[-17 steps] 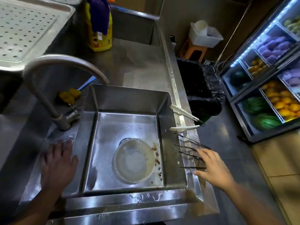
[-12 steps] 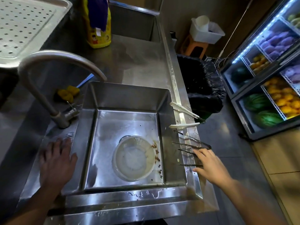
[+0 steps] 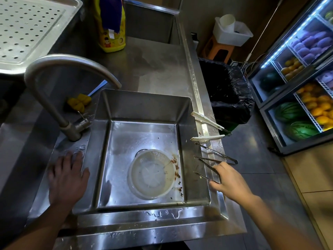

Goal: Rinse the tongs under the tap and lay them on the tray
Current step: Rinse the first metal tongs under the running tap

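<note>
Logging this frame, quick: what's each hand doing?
Left hand: open, flat on the sink rim, holding nothing.
Right hand: open, fingers on the metal tongs, not yet gripping.

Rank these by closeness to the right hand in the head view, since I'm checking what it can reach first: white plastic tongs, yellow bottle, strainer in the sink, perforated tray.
Measured from the right hand:
1. Strainer, to its left, in the sink basin.
2. White plastic tongs, beyond it, on the sink's right rim.
3. Yellow bottle, on the counter behind the sink.
4. Perforated tray, far upper left.
</note>
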Action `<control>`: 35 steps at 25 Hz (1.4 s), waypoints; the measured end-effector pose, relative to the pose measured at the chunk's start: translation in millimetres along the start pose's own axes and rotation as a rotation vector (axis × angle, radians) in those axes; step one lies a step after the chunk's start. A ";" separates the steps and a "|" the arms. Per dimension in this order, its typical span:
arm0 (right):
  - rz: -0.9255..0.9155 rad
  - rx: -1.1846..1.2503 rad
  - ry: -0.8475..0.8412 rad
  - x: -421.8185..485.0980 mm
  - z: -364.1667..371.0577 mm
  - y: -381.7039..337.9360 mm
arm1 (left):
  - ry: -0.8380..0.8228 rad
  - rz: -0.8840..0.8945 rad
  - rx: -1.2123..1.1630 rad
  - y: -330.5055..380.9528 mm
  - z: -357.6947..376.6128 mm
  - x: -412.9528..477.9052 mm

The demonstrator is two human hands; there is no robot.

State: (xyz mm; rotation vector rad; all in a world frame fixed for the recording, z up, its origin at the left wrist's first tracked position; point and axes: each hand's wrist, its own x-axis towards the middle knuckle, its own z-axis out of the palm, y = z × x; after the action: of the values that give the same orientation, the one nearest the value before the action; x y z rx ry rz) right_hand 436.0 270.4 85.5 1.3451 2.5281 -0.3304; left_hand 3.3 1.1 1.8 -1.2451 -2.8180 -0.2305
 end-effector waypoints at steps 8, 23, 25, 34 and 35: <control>-0.086 0.166 0.101 10.7 -13.9 -73.7 | -0.060 -0.014 -0.019 -6.0 -0.6 1.7; 0.144 1.014 0.101 15.7 -27.8 -249.0 | -0.315 -0.078 -0.872 40.0 -50.0 -3.2; 0.158 1.118 0.074 21.8 -32.4 -259.8 | -0.412 -0.224 -1.211 62.1 -66.2 -6.5; 0.035 1.349 -0.196 59.7 -44.1 -267.7 | -0.522 -0.194 -1.350 128.0 -88.0 1.0; -0.005 1.344 -0.252 63.6 -44.5 -266.6 | -0.489 -0.230 -1.336 131.0 -88.3 2.3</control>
State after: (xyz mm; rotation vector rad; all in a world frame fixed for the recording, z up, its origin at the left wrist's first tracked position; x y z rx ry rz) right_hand 174.1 188.2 127.3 1.4092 1.9610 -2.2695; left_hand 97.4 75.9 104.3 -1.0798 -3.0999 -2.3719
